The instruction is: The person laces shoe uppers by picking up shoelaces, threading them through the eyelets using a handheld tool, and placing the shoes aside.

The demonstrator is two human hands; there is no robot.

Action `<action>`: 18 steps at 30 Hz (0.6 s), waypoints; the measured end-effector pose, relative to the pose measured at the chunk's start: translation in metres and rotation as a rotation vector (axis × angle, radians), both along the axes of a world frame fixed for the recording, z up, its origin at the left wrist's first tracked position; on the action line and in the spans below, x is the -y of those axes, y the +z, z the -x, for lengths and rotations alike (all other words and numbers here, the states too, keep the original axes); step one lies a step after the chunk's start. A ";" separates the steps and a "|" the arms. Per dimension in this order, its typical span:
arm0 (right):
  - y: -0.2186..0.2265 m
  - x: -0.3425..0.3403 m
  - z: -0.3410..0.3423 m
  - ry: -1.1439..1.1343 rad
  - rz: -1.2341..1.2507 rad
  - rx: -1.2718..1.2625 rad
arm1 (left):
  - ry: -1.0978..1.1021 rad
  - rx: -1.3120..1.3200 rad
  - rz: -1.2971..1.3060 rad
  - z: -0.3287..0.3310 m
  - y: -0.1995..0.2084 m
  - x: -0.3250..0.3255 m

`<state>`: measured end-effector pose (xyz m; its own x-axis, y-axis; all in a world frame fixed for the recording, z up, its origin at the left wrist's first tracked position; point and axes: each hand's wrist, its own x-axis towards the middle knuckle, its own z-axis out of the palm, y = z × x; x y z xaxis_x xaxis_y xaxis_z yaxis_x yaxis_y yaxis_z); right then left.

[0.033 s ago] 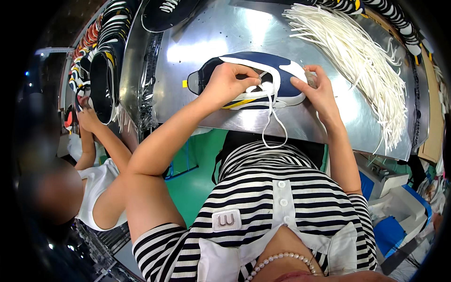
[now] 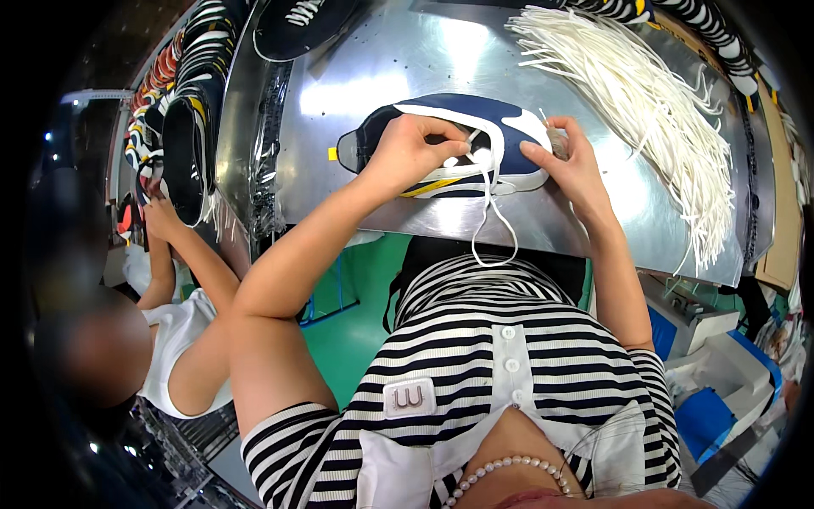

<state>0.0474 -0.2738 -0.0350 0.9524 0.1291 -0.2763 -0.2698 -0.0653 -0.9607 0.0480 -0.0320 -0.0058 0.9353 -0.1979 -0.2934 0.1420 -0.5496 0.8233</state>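
A dark blue and white shoe upper [image 2: 509, 125] with a yellow stripe lies on its side on the metal table [image 2: 339, 204], its toe pointing right. My left hand [image 2: 415, 146] is closed over its opening, thumb and forefinger pinched on a white shoelace [image 2: 482, 158] at the eyelets. A loop of that lace hangs down over the near table edge. My right hand [image 2: 578, 161] grips the toe end, thumb on top and fingers curled behind it. Something greyish, partly hidden, shows between those fingers and the toe; I cannot tell what it is.
A big bundle of white laces [image 2: 636, 110] lies on the right of the table. At the far left edge sits a black shoe [image 2: 301, 25]. Stacked shoe uppers [image 2: 191, 144] line the left side, where another person's hand [image 2: 161, 216] works. Boxes [image 2: 721, 382] stand lower right.
My hands and the shoe upper stay almost where they were. On the left, the other person's hand has shifted slightly.
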 end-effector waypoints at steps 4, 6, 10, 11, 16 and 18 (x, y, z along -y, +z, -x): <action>0.003 0.005 0.009 0.060 0.056 0.003 | -0.088 0.120 -0.134 0.007 0.001 -0.001; -0.006 0.005 0.011 0.027 0.065 0.050 | -0.189 0.492 -0.434 0.013 0.006 -0.007; -0.009 0.014 0.010 -0.123 -0.070 0.045 | -0.016 0.801 -0.643 0.015 0.027 -0.057; -0.015 0.023 0.007 -0.157 -0.081 0.029 | 0.079 0.853 -0.703 0.016 0.032 -0.080; -0.012 0.041 0.006 -0.168 -0.107 0.056 | 0.413 0.831 -1.274 0.062 0.059 -0.259; -0.013 0.042 0.006 -0.146 -0.116 0.060 | 0.305 0.881 -1.187 0.054 0.064 -0.218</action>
<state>0.0412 -0.3161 -0.0485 0.9777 0.0160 -0.2094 -0.2100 0.0819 -0.9743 -0.0059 0.1860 0.0579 0.8529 -0.0268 0.5213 0.0822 -0.9793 -0.1848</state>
